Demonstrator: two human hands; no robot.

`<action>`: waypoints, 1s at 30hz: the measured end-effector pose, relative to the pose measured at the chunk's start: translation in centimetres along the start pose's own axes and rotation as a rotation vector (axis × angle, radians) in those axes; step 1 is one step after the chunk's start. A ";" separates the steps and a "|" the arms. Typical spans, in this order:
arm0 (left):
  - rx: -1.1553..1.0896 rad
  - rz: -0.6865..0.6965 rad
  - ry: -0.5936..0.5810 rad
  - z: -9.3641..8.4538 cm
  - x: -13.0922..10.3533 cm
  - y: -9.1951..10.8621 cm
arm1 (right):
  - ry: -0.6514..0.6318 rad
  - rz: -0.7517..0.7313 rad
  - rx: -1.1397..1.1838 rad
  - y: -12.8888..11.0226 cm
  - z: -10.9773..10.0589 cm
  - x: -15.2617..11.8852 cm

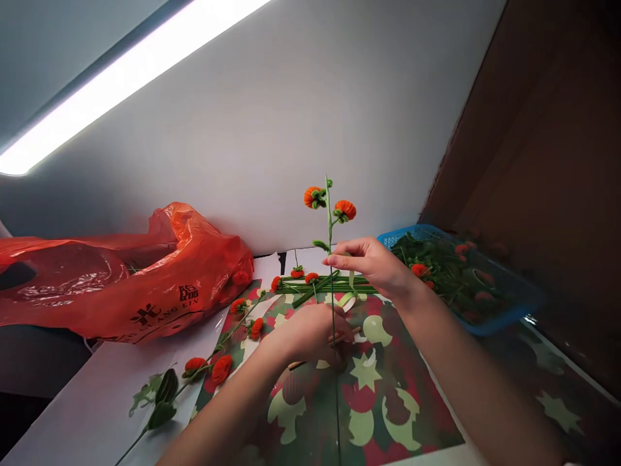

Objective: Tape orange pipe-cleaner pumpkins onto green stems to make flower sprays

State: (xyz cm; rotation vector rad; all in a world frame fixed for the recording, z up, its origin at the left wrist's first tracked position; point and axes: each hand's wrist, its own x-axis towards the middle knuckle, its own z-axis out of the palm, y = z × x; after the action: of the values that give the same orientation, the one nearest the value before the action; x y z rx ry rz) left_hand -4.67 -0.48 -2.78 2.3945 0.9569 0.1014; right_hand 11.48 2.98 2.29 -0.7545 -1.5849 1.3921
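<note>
My right hand (361, 262) pinches an upright dark wire stem (333, 304) just below its green-wrapped upper part. Two orange pumpkin-like heads (345, 210) and small green leaves branch from that stem. A loop of pale green tape (348, 299) hangs beneath my right hand. Lower down, my left hand (323, 333) is beside the stem, its fingers curled near a thin brown stick (297, 366); what they hold is partly hidden. On the left lies a finished-looking branch (220, 346) with several orange heads and dark green leaves.
A red plastic bag (194, 272) fills the left side. Behind my hands lie green stems (286, 285) and small orange heads (311, 278). At right stands a blue basket (402, 233) of greenery. A patterned mat (359, 408) covers the white table (111, 375).
</note>
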 end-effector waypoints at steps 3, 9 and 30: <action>0.068 0.026 -0.032 1.7 1.0 0.0 | -0.012 0.006 0.028 0.0 0.0 0.0; 0.098 0.050 -0.080 2.9 1.7 -0.6 | -0.015 0.010 0.066 0.1 -0.2 0.0; -1.527 -0.039 0.841 -2.0 0.8 -0.3 | -0.077 -0.013 0.105 0.5 -0.4 0.3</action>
State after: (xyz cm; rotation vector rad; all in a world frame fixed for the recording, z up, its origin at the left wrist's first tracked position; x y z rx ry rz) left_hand -4.81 1.18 -1.33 0.8373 0.7318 1.3378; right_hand 11.69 3.48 1.88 -0.6337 -1.5591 1.4984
